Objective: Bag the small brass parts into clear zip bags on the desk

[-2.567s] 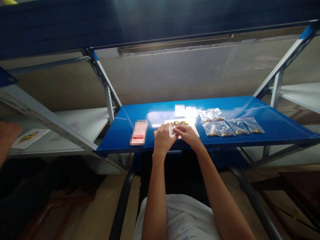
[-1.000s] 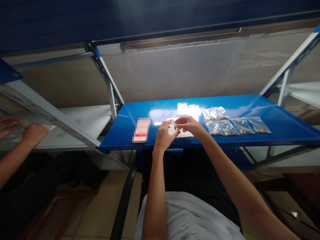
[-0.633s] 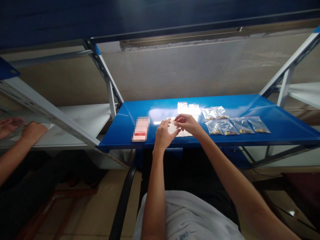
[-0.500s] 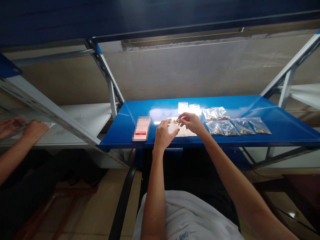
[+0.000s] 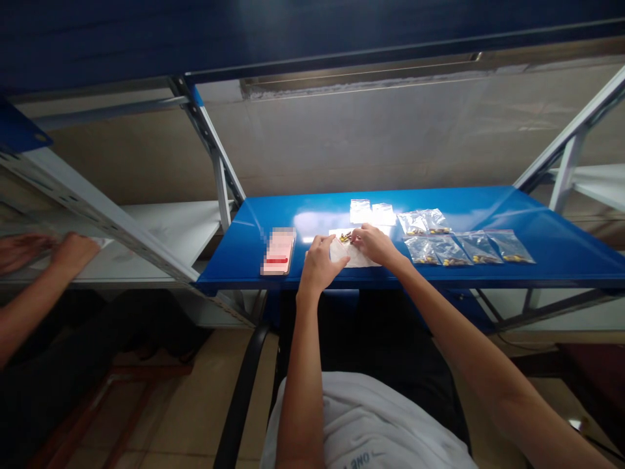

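Observation:
A pale sheet (image 5: 364, 259), paper or cloth, lies near the table's front edge. On it is a small pile of yellow and dark pieces (image 5: 344, 236), too small to name. My left hand (image 5: 318, 264) rests at the sheet's left edge, its thumb apart from its curved fingers and nothing seen in its grasp. At the right side of the pile is my right hand (image 5: 375, 245), fingers drawn together and pointing down; what they hold, if anything, is hidden.
Several clear zip bags (image 5: 456, 251) with similar pieces lie right on the blue table (image 5: 244, 241). Two flat bags (image 5: 360, 211) are behind the sheet, a phone (image 5: 279, 251) to the left. Another person's hands (image 5: 73, 253) work at the left shelf. Metal posts flank the table.
My right hand has lowered slightly, and its fingers have come together beside the pile. My left hand stays at the sheet's edge. The view has shifted a little.

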### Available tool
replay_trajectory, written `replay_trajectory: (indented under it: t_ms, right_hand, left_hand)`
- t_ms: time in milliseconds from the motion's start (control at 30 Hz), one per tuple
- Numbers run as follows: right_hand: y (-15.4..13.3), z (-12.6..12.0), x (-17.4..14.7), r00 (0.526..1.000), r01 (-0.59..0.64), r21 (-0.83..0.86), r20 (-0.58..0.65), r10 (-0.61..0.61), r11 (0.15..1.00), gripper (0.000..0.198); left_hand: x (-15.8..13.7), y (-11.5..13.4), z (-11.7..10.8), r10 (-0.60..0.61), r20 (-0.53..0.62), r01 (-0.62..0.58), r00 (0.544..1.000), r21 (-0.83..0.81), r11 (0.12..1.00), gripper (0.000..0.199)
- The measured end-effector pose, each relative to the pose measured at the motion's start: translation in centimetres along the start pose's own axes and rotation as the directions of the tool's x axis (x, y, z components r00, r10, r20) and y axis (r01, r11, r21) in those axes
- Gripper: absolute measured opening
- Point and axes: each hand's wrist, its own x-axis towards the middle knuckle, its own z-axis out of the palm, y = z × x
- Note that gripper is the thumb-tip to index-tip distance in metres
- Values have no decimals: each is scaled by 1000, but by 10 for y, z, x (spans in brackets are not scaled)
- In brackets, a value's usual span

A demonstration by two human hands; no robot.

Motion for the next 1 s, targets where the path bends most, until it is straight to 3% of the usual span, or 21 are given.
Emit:
replay_trajectory:
  t_ms: [133, 267, 433, 600, 800, 1000]
  right_hand:
    - [-1, -8, -5, 997, 40, 62, -64, -36, 997, 18]
    - [-8, -24, -12, 987, 117, 313, -138, -77, 943, 14]
    - [-22, -41, -14, 982, 187, 524, -102, -157, 831, 10]
    - [-32, -45, -13, 990, 134, 658, -63, -123, 741, 22]
    - [-24, -42, -7, 987, 161, 637, -108, -119, 754, 19]
    - [-3, -19, 3, 985, 11, 290, -169, 40, 957, 16]
  left_hand:
    - [1, 0, 0, 18, -8, -18, 1000, 5, 1000, 60]
    - [1, 3, -1, 44, -4, -44, 999, -5, 999, 59]
    - [0, 7, -2, 73, 6, -72, 997, -45, 996, 59]
    - [0, 6, -2, 83, 0, -83, 997, -62, 995, 58]
    - [1, 3, -2, 81, -5, -81, 997, -64, 995, 57]
    - [0, 2, -1, 77, -24, -78, 997, -55, 995, 58]
